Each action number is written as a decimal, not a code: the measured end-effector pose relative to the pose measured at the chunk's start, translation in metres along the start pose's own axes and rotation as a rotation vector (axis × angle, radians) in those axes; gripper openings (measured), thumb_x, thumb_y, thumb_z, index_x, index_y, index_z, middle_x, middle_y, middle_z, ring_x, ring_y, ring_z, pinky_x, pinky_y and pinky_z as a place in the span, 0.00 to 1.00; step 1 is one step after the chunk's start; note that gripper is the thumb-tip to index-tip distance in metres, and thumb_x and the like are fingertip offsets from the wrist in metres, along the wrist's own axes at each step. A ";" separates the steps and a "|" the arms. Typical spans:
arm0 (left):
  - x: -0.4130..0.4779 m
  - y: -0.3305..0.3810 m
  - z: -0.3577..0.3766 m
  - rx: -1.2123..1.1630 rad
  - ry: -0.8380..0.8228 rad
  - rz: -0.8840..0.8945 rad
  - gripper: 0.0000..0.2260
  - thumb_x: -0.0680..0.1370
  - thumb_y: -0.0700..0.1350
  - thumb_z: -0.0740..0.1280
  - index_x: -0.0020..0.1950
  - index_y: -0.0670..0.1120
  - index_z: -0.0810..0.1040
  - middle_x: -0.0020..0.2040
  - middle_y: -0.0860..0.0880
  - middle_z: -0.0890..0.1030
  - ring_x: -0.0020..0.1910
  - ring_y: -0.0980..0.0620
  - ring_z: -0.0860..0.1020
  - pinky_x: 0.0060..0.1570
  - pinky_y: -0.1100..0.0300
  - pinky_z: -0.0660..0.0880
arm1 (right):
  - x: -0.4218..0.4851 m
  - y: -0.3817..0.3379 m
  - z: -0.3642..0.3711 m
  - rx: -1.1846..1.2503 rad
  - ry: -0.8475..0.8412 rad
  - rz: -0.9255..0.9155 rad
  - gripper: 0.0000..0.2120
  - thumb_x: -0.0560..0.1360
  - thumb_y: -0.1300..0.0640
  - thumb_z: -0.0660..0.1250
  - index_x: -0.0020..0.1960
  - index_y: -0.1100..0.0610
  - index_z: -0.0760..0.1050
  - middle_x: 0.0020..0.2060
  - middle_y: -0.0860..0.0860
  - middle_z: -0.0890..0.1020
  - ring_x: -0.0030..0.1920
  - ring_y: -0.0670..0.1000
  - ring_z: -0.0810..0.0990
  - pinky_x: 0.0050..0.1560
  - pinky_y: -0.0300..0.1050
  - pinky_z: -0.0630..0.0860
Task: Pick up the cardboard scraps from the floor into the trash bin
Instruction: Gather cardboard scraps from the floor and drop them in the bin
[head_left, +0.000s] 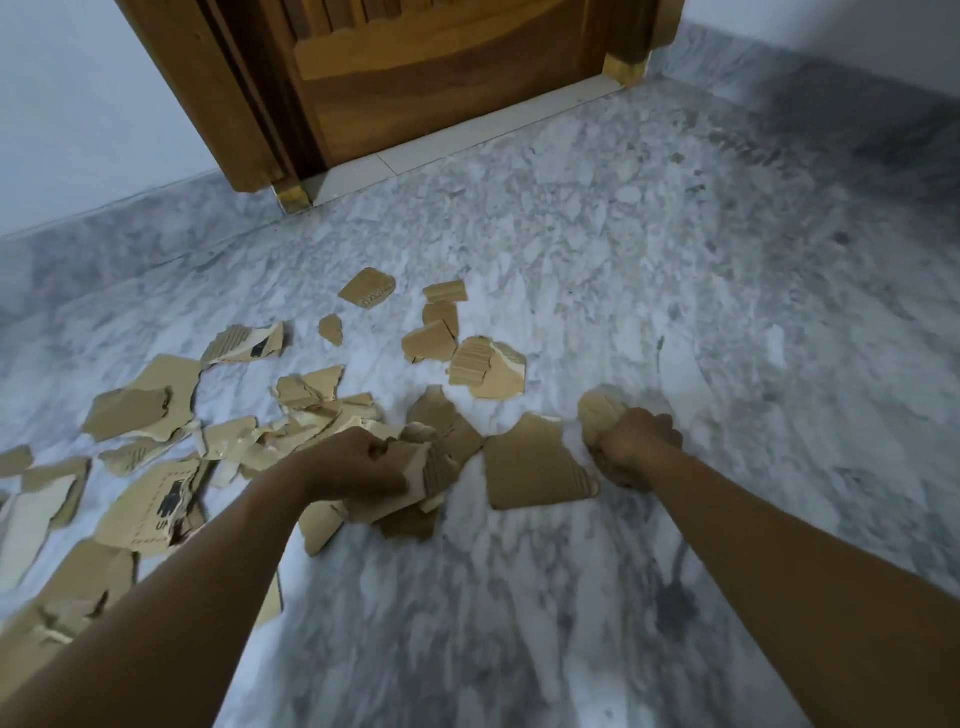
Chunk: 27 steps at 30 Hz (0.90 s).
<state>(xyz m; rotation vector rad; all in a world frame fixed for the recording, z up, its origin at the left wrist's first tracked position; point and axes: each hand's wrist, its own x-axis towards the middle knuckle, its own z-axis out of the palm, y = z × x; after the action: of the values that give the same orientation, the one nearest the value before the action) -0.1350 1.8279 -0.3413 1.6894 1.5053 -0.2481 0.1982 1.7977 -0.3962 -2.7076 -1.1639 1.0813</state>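
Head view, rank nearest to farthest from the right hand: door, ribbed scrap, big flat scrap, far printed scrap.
1. flat scrap, just left of the right hand
2. ribbed scrap, ahead and to the left
3. printed scrap, farther ahead, left
4. door, at the far wall

Torn brown cardboard scraps (530, 467) lie scattered flat on the floor (597, 249), thickest to my left, some printed; my left hand (358, 467) grips a bunch, my right hand (636, 439) a crumpled piece
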 end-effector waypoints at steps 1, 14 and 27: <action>0.003 0.002 0.000 0.048 -0.003 0.011 0.18 0.72 0.55 0.74 0.50 0.41 0.82 0.43 0.47 0.81 0.41 0.49 0.77 0.41 0.56 0.72 | 0.001 0.000 -0.002 -0.075 0.003 -0.073 0.33 0.76 0.42 0.67 0.74 0.58 0.63 0.71 0.61 0.64 0.68 0.62 0.68 0.68 0.55 0.70; 0.068 0.050 0.020 0.407 0.119 0.034 0.32 0.70 0.60 0.71 0.70 0.50 0.67 0.75 0.42 0.55 0.72 0.37 0.58 0.67 0.40 0.64 | -0.035 -0.049 0.021 -0.506 -0.083 -0.631 0.33 0.70 0.45 0.73 0.69 0.49 0.61 0.67 0.55 0.61 0.65 0.60 0.63 0.64 0.59 0.68; 0.080 0.062 0.021 0.273 0.160 -0.006 0.47 0.65 0.56 0.79 0.76 0.47 0.57 0.70 0.39 0.63 0.69 0.36 0.65 0.67 0.43 0.69 | -0.003 -0.045 -0.010 -0.563 -0.319 -0.406 0.35 0.53 0.38 0.84 0.52 0.53 0.75 0.49 0.51 0.78 0.46 0.51 0.79 0.45 0.46 0.79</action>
<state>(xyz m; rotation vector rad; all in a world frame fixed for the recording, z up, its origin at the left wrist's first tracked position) -0.0508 1.8762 -0.3773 1.9590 1.6529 -0.3414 0.1741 1.8309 -0.3747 -2.4858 -2.2507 1.2979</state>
